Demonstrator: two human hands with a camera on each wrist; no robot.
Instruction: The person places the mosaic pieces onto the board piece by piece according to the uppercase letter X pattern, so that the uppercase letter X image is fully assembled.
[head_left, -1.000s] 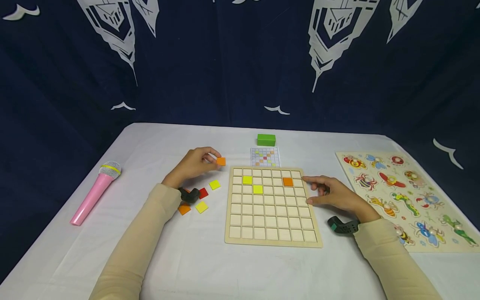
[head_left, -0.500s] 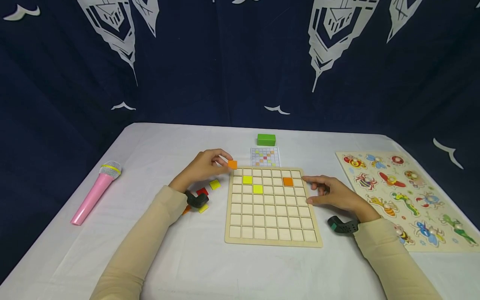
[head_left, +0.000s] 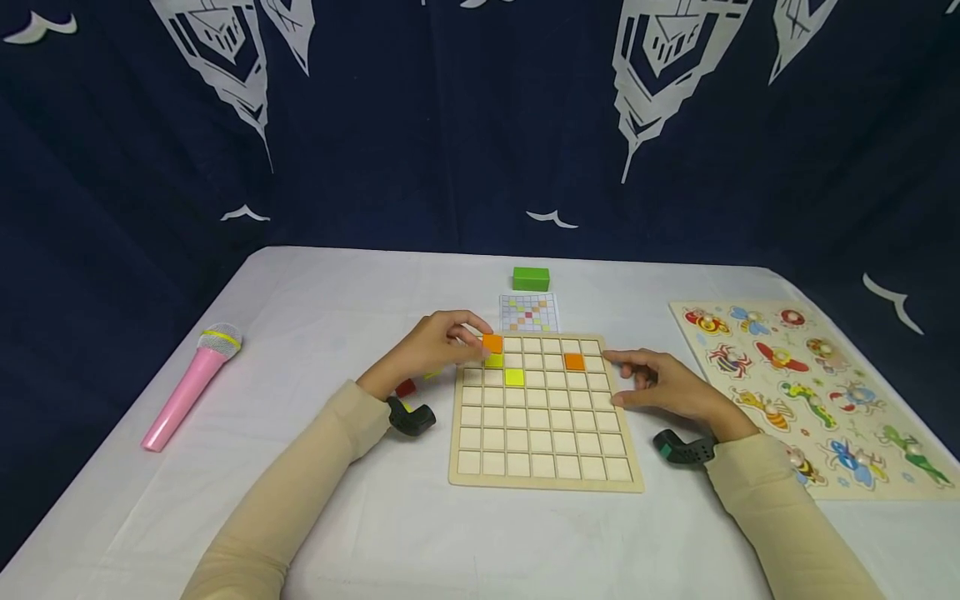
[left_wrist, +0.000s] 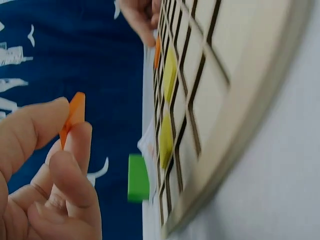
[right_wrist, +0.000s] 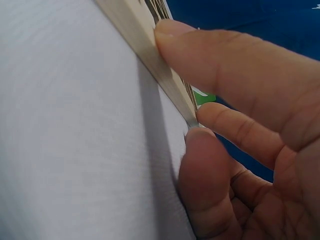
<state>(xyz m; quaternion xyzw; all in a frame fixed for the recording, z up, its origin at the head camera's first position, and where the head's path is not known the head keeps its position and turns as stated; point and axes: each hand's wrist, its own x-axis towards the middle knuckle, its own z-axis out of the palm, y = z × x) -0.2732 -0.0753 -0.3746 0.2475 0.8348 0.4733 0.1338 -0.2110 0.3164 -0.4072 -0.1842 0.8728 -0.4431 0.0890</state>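
My left hand point(head_left: 446, 340) pinches an orange square tile point(head_left: 492, 343) between thumb and fingertips. In the left wrist view the tile point(left_wrist: 75, 117) is held above the wooden grid board point(head_left: 546, 485), whose far left corner it overlaps in the head view. Two yellow tiles point(head_left: 514, 377) and another orange tile point(head_left: 574, 362) lie in the board's cells. At the board's right edge my right hand point(head_left: 667, 385) rests its thumb and a fingertip on the rim, seen close up in the right wrist view with the board edge point(right_wrist: 165, 80).
Behind the board lie a coloured grid card point(head_left: 528, 313) and a green block point(head_left: 531, 279). Loose tiles, one red point(head_left: 405, 387), lie partly hidden under the left wrist. A pink microphone point(head_left: 193, 383) lies at left, an insect puzzle board point(head_left: 795, 392) at right.
My left hand has carried the orange tile rightward from beside the board to over its far left corner. The right hand has stayed at the board's edge.
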